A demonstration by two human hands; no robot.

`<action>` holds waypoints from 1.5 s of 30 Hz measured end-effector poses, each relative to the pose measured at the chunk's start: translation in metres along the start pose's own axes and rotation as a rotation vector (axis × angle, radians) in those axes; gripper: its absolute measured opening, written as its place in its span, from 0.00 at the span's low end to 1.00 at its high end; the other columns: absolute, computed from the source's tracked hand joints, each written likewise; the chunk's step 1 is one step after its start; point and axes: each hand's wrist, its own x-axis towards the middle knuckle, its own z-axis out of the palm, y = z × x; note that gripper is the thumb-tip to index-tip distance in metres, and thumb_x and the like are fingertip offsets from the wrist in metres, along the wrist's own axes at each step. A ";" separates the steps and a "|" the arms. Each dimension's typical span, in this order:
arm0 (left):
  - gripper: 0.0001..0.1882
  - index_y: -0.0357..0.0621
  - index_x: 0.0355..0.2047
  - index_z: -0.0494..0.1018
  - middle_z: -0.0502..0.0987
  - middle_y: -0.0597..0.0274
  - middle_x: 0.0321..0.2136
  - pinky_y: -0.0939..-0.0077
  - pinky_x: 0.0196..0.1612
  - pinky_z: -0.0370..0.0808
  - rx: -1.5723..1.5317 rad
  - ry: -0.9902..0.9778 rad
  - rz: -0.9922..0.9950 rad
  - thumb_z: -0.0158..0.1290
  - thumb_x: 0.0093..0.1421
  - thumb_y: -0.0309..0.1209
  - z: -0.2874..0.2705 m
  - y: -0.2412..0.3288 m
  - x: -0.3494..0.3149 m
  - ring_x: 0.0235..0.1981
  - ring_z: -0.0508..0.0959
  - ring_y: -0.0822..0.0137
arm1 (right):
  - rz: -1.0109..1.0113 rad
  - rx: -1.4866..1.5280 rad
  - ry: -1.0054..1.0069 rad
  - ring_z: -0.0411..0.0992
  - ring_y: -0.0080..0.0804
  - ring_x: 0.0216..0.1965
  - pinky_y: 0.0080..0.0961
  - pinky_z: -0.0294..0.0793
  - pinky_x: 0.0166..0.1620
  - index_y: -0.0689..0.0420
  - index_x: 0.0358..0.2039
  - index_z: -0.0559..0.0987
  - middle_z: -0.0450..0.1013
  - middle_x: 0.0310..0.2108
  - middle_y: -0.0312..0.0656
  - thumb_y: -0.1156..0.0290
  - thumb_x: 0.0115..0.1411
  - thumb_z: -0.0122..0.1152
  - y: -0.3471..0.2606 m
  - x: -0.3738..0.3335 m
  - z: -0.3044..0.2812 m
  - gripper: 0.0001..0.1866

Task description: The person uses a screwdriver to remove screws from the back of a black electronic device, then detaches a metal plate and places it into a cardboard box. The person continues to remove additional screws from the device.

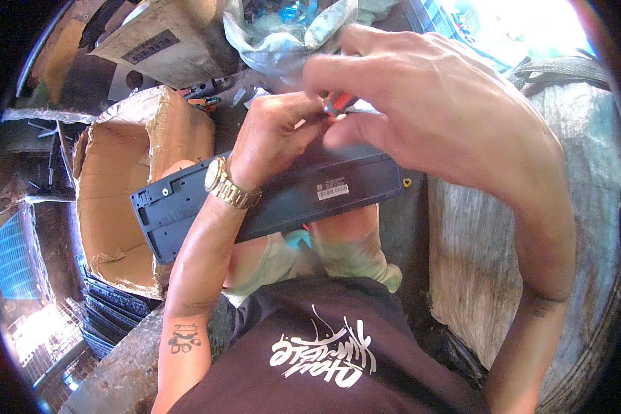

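Note:
A dark grey keyboard lies upside down across my knees, its underside with a white label facing up. My left hand, with a gold wristwatch on the wrist, rests on the keyboard's far edge with its fingers curled. My right hand hovers above the keyboard's right half and grips a screwdriver with a red handle between thumb and fingers. The tool's tip is hidden behind my left fingers, so I cannot tell where it touches.
An open, torn cardboard box stands at my left, with a stack of dark keyboards below it. A large grey woven sack fills the right side. A crumpled plastic bag and another carton lie beyond my hands.

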 end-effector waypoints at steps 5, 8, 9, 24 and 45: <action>0.10 0.39 0.40 0.83 0.83 0.48 0.30 0.63 0.37 0.80 0.005 0.016 0.059 0.67 0.57 0.26 0.002 0.003 0.002 0.32 0.85 0.49 | 0.189 -0.057 -0.156 0.79 0.54 0.44 0.47 0.76 0.46 0.57 0.43 0.78 0.77 0.34 0.50 0.69 0.65 0.63 -0.013 0.000 -0.006 0.08; 0.11 0.39 0.41 0.83 0.84 0.47 0.31 0.62 0.37 0.80 -0.013 -0.076 -0.015 0.67 0.58 0.27 0.002 0.009 0.001 0.32 0.86 0.49 | -0.016 -0.072 -0.043 0.79 0.54 0.42 0.47 0.76 0.45 0.58 0.41 0.78 0.77 0.31 0.51 0.71 0.64 0.63 -0.006 -0.004 -0.005 0.07; 0.11 0.39 0.42 0.83 0.84 0.47 0.32 0.63 0.38 0.81 -0.011 -0.067 -0.025 0.66 0.59 0.26 0.003 0.010 0.001 0.33 0.86 0.49 | -0.058 -0.091 0.009 0.80 0.54 0.41 0.47 0.76 0.44 0.58 0.41 0.78 0.77 0.29 0.51 0.72 0.64 0.63 -0.003 -0.005 -0.004 0.07; 0.06 0.42 0.40 0.85 0.87 0.50 0.33 0.67 0.35 0.80 0.095 -0.020 0.022 0.64 0.63 0.25 0.002 0.009 0.001 0.29 0.86 0.57 | 0.009 0.296 -0.562 0.83 0.36 0.34 0.31 0.84 0.45 0.67 0.49 0.82 0.82 0.35 0.46 0.78 0.64 0.62 -0.010 -0.004 -0.085 0.14; 0.09 0.43 0.40 0.85 0.84 0.50 0.28 0.67 0.35 0.80 0.187 0.127 0.184 0.67 0.59 0.27 0.010 0.019 0.001 0.30 0.87 0.58 | 0.081 0.056 0.162 0.82 0.51 0.38 0.44 0.80 0.44 0.58 0.49 0.77 0.81 0.33 0.51 0.71 0.67 0.61 0.007 -0.039 0.004 0.11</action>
